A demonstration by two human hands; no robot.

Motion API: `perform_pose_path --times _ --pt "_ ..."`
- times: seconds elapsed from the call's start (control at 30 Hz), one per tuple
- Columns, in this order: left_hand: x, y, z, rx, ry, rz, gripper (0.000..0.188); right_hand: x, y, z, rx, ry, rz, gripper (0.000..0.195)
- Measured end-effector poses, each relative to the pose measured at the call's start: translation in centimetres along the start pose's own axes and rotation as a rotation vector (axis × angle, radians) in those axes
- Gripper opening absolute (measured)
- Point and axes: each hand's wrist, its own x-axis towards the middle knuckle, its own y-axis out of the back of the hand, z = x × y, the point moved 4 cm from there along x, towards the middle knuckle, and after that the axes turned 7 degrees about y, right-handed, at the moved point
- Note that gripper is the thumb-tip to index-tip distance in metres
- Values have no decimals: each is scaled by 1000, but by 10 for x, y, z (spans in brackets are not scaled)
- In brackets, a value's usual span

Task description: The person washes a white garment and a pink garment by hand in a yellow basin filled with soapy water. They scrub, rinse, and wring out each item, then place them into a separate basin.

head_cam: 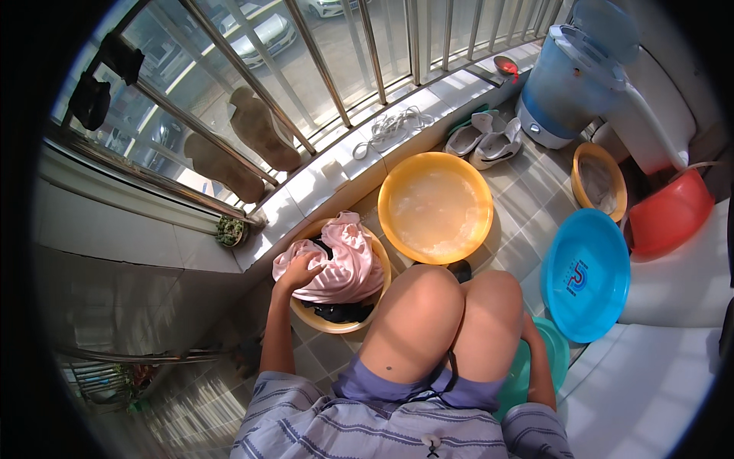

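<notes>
My left hand (pixel 299 273) rests on a bundle of pink cloth (pixel 350 269) in a yellow basin (pixel 338 328) on the floor; whether its fingers grip the cloth is not plain. Black cloth (pixel 338 312) lies under the pink. My right hand (pixel 528 328) is beside my right knee, over a green basin (pixel 559 350); its fingers are mostly hidden by the leg. Before my knees stands a larger yellow basin (pixel 385 198) holding cloudy, sudsy water (pixel 433 212).
A blue basin (pixel 596 258) leans at right, near a red basin (pixel 671 218) and a small orange basin (pixel 579 183) with cloth. Pale shoes (pixel 496 143) stand by a small washing machine (pixel 567 86). A coiled cord (pixel 395 129) lies on the tiled ledge below the barred window.
</notes>
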Motion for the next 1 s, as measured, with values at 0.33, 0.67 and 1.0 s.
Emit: perform_pose_path --times 0.33,0.67,1.0 --pt "-19 -83 7 373 -221 288 95 8 -22 25 -40 -43 -101 42" --pt "-15 25 29 59 -117 280 60 70 22 -20 272 27 -230 38" --pt "-80 152 94 -769 -199 345 71 191 1 -259 465 392 -659 51"
